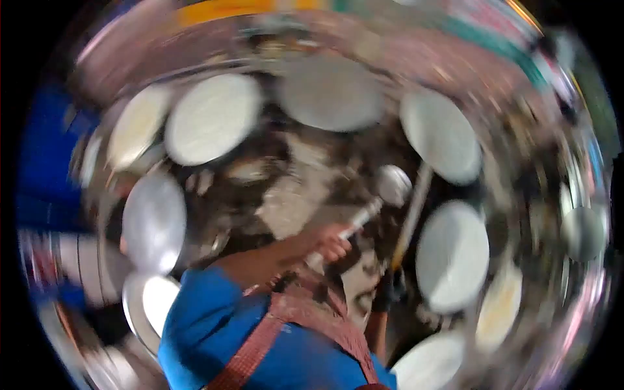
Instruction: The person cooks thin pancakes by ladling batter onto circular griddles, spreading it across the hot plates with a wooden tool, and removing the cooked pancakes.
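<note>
My left hand (330,244) is closed around the pale handle of a ladle (394,186), whose round metal bowl points up and to the right. A dark covering, seemingly a glove, is on my right hand (390,283). It is closed on a long-handled tool (413,211), yellowish near the grip; its far end is blurred beside a round pan (442,136). To the right of this tool lies another round pan (452,257) with a whitish surface. Whether the ladle holds anything, I cannot tell.
Several round pans circle me, including a white one (214,119), a grey one (331,92) and one with yellowish contents (500,309). A shiny metal disc (155,222) and a white-filled vessel (133,305) are at left. Motion blurs the surroundings.
</note>
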### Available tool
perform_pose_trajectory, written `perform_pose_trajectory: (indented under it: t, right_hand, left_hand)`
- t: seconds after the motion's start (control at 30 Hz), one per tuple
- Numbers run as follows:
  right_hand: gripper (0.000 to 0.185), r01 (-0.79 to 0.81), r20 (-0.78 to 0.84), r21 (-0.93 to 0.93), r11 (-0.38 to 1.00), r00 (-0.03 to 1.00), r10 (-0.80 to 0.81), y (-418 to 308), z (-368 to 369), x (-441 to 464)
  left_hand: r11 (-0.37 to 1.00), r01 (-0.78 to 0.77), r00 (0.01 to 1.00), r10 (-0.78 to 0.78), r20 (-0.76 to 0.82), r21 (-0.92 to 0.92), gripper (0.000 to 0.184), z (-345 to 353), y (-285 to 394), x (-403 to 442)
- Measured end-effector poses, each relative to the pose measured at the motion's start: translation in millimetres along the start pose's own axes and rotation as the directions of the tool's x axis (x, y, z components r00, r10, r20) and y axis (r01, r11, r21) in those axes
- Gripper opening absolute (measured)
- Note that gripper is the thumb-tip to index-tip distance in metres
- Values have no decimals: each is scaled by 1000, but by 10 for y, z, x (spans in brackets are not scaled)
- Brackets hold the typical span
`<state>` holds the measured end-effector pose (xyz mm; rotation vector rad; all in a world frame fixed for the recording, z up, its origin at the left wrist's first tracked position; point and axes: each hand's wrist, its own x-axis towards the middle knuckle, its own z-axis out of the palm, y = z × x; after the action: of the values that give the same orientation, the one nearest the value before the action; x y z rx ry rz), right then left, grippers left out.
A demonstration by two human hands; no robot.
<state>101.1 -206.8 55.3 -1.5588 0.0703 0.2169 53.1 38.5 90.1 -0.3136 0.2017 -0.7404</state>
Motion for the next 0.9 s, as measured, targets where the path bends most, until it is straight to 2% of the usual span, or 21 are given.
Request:
perform_pose_trajectory:
  t: [0.03,0.07,0.1,0.13,0.17,0.23,0.27,0.3,0.33,0.37,0.4,0.47,0.5,0.57,0.6,0.63,0.67,0.73,0.8,0.83,0.9]
  right_hand:
    - [22,167,73,-72,983,984,-162,242,35,153]
    - [21,342,147,-125,932,935,-323,482,57,319]
    - [21,503,213,-151,851,857,-469,608,140,452]
    - [21,511,409,-244,824,825,-390,562,-78,668]
    - [21,574,572,-329,750,753,-325,400,114,853]
    - [21,747,771,-410,523,590,-240,188,820,769]
    - [21,822,834,-424,380,518,-190,73,991,766]
    - [23,967,873,-78,244,184,-451,215,1151,922]
    - [25,977,754,211,-32,-183,-631,336,1322,1058]
    - [26,874,893,67,481,162,-420,403,1590,752]
    - [27,538,929,-203,818,369,-12,393,1924,490]
    - [32,704,961,249,665,-93,-261,286,2554,25]
    - [35,621,998,46,782,-52,-17,365,2826,-185]
    - [38,730,968,22,683,-186,168,455,3281,-838]
    - [39,845,928,251,472,-348,130,617,3360,-1465]
    - [40,867,876,282,412,-407,258,291,3353,-2121]
    - [41,879,810,317,356,-446,380,38,3320,-2748]
    - [41,719,711,650,247,-689,136,434,3452,-3380]
    - [36,659,639,752,21,-736,224,699,3430,-4012]
    - [34,530,536,844,-83,-825,179,1031,3466,-4161]
    - [31,368,392,920,-136,-875,284,843,3233,-4603]
  left_hand:
    - [936,-208,945,267,-188,286,24,186,-150,-220]
    - [853,-366,909,414,-55,373,32,-30,-232,-348]
    - [845,-435,863,490,-124,311,32,-16,-369,-491]
    - [762,-570,767,627,-136,307,17,137,-792,-398]
    - [749,-637,717,662,-217,180,16,107,-915,-445]
    - [635,-769,610,765,-207,77,18,-349,-1132,-899]
    - [533,-845,502,818,-282,41,17,-469,-1387,-1014]
    - [405,-913,375,877,-300,41,16,-554,-1653,-1116]
    - [283,-958,255,911,-323,42,15,-635,-1957,-1213]
    - [171,-985,168,943,-288,-15,14,-876,-2333,-1419]
    - [63,-995,82,960,-269,-79,13,-947,-2647,-1549]
    - [-170,-980,-196,910,-366,101,21,-945,-3201,-1611]
    - [-277,-952,-305,883,-357,128,23,-938,-3525,-1646]
    - [-443,-852,-521,770,-370,278,31,-1090,-4009,-1757]
    - [-496,-776,-625,688,-368,390,36,-1514,-4318,-1853]
    - [-557,-707,-703,615,-356,435,42,-1634,-4547,-1976]
    - [-539,-702,-711,577,-402,466,33,-1883,-4713,-2137]
    - [-530,-702,-712,529,-461,476,19,-2397,-4940,-2484]
    - [-521,-750,-657,522,-544,407,23,-3182,-4983,-2820]
    - [-511,-771,-621,477,-622,380,11,-3526,-4969,-2965]
    - [-351,-876,-460,399,-793,331,10,-4131,-4934,-3145]
